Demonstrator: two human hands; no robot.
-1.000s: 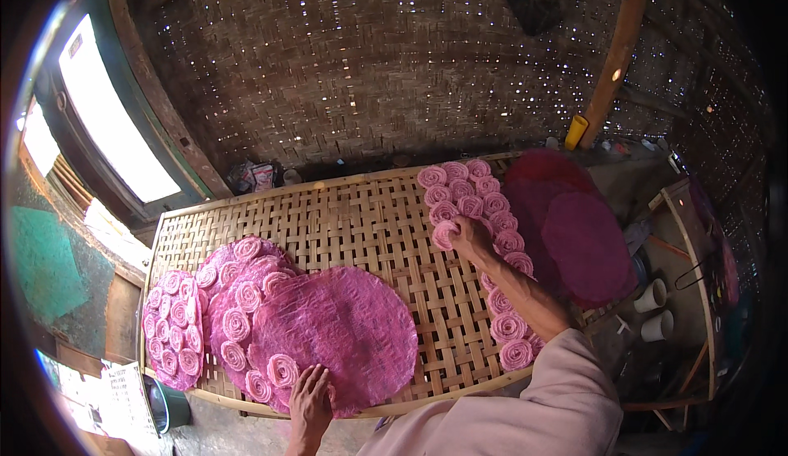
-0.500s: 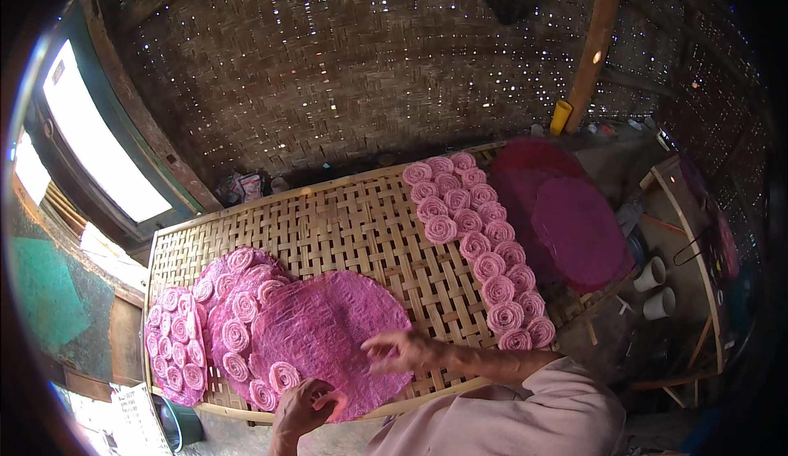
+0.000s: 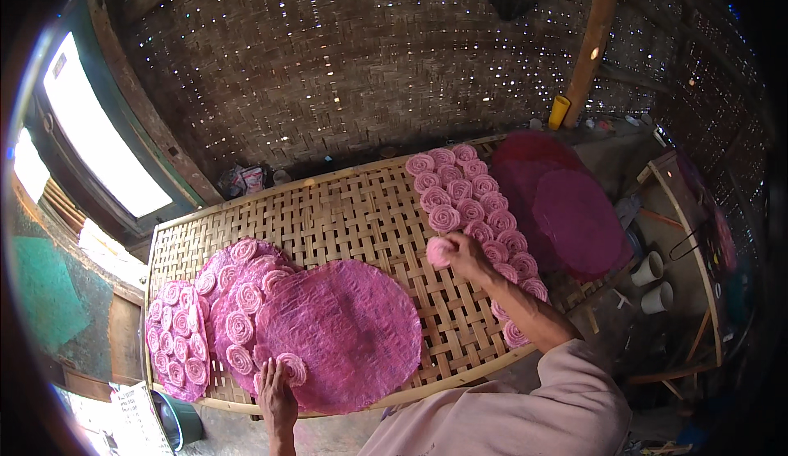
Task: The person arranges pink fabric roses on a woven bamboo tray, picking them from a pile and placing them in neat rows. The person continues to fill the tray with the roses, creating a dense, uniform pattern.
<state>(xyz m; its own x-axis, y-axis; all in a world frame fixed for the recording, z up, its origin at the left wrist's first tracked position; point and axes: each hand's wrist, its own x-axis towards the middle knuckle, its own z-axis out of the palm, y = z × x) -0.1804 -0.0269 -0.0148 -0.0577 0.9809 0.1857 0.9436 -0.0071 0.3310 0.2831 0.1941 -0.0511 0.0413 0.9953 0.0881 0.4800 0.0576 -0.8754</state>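
In my right hand [image 3: 466, 261] is a pink rosette [image 3: 440, 252], gripped in closed fingers over the woven table, beside the rows of rosettes [image 3: 469, 210]. My left hand [image 3: 277, 398] lies at the near left edge of a round magenta sheet [image 3: 349, 333], its fingers stretched out and touching or right beside a rosette [image 3: 293, 369] there. That sheet is otherwise bare on top. It overlaps another magenta round with rosettes [image 3: 239, 327] around its border. Farther left sits a smaller piece covered with rosettes [image 3: 180, 322].
The woven bamboo table [image 3: 361, 218] has a raised rim. On its right end lie dark red and purple round sheets [image 3: 579, 218]. A yellow cup [image 3: 559, 113] stands by the wooden post; white cups [image 3: 657, 301] are off to the right. A green bucket [image 3: 180, 423] stands at lower left.
My right hand has moved from above the bare round sheet to the rosette rows and now grips a rosette. My left hand has shifted left and flattened its fingers by the sheet's edge.
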